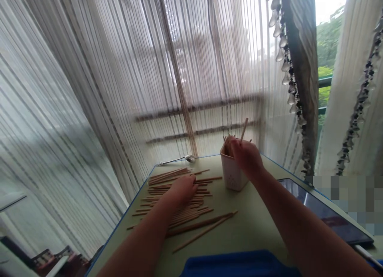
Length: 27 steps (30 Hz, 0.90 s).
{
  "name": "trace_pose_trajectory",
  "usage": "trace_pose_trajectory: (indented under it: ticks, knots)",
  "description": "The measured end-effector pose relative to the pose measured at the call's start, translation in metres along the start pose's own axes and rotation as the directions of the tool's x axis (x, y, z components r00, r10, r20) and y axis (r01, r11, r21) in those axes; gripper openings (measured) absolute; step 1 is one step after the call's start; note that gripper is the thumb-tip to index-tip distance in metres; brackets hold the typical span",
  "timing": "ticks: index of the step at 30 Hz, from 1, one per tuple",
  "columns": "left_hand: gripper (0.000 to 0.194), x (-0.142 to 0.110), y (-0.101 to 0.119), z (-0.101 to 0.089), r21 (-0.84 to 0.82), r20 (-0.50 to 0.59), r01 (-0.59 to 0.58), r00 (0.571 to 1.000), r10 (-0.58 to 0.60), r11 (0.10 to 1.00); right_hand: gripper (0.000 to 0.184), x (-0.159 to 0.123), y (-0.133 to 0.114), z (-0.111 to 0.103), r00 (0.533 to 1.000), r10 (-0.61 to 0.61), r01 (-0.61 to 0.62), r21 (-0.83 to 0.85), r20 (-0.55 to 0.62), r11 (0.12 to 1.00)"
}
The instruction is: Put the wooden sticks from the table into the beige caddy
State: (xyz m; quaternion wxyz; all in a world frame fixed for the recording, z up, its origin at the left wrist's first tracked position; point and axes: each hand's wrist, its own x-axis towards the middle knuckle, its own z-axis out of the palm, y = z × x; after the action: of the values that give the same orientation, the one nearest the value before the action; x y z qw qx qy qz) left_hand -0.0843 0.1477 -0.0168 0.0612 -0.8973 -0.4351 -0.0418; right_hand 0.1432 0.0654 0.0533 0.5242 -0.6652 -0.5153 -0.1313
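My right hand (249,154) is closed at the top of a pale square-sided holder (231,175). One chopstick (244,129) sticks up from its grip, and the tips of several more chopsticks (226,139) show at the holder's rim beside the fingers. On the left, my left hand (183,188) lies low over a spread of wooden chopsticks (191,214), its fingers bent down around one whose end (214,178) juts out to the right. The palm hides part of the spread. Nearer to me, a separate chopstick (203,235) lies slantwise.
A metal slotted spoon (189,159) rests at the table's far edge. To the right lies a dark-screened tablet (317,211). A blue object (239,265) is at the near edge. Sheer striped curtains (143,69) hang behind the pale green table (254,225).
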Motion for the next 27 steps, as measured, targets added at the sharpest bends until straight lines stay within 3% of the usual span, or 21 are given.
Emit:
trace_pose_trajectory:
  ticks: [3,6,12,18,21,27]
  knots:
    - [0.027,0.000,0.000,0.000,0.005,-0.004,-0.001,1.000,0.001,1.000,0.063,0.002,-0.001,-0.007,0.994,0.011,-0.016,0.041,0.109,0.999]
    - [0.027,0.001,0.001,0.001,0.009,0.000,0.010,1.000,-0.010,1.000,0.062,0.004,0.001,-0.010,0.993,0.034,-0.049,0.130,0.115,0.990]
    - [0.029,0.003,0.000,0.003,0.013,0.008,0.008,1.000,-0.008,1.000,0.051,0.009,0.009,-0.007,0.985,0.165,-0.171,0.366,0.047,0.915]
    - [0.029,0.003,-0.001,0.004,0.006,-0.011,-0.022,1.000,0.022,1.000,0.043,0.014,0.018,-0.003,0.963,0.255,-0.194,0.432,-0.087,0.881]
    - [0.030,0.002,0.000,0.003,0.014,0.002,-0.005,1.000,0.005,1.000,0.039,0.015,0.018,-0.004,0.964,0.245,-0.183,0.421,-0.099,0.889]
    - [0.030,0.000,0.001,-0.001,0.000,0.006,-0.006,1.000,0.006,1.000,0.029,0.009,0.008,-0.006,0.954,0.146,-0.036,0.385,-0.261,0.922]
